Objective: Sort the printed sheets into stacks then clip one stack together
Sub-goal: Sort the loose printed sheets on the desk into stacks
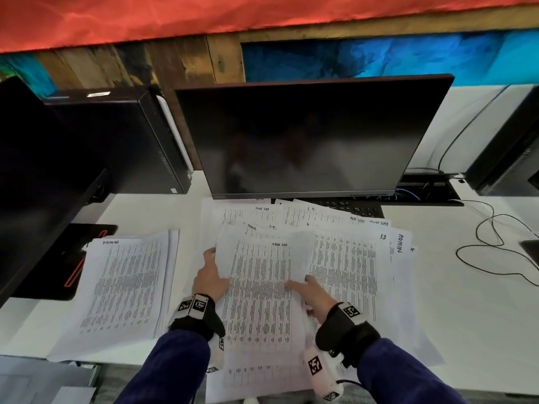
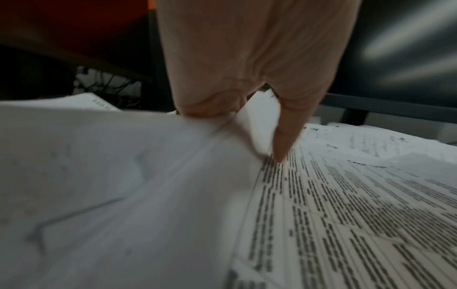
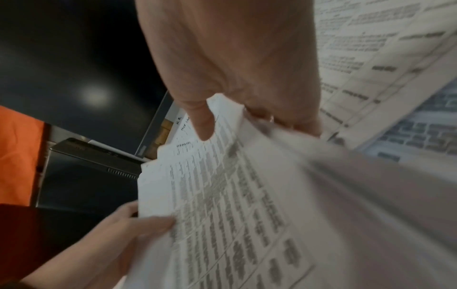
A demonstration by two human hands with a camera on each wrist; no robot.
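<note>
I hold one printed sheet (image 1: 259, 290) between both hands: my left hand (image 1: 210, 275) pinches its left edge, my right hand (image 1: 316, 295) its right. Only the head view shows the sorted stack (image 1: 128, 284) lying left on the counter (image 1: 455, 310).

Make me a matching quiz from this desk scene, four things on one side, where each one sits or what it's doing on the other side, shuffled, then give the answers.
Things:
1. monitor
2. sheet headed "Task List"
3. side stack of sheets
4. loose cable

Places or states:
A. coiled on the desk, far right
B. held by left hand and right hand
C. dark, behind the spread papers
D. lying left of the hands

Pairs: 1-C, 2-B, 3-D, 4-A
</note>
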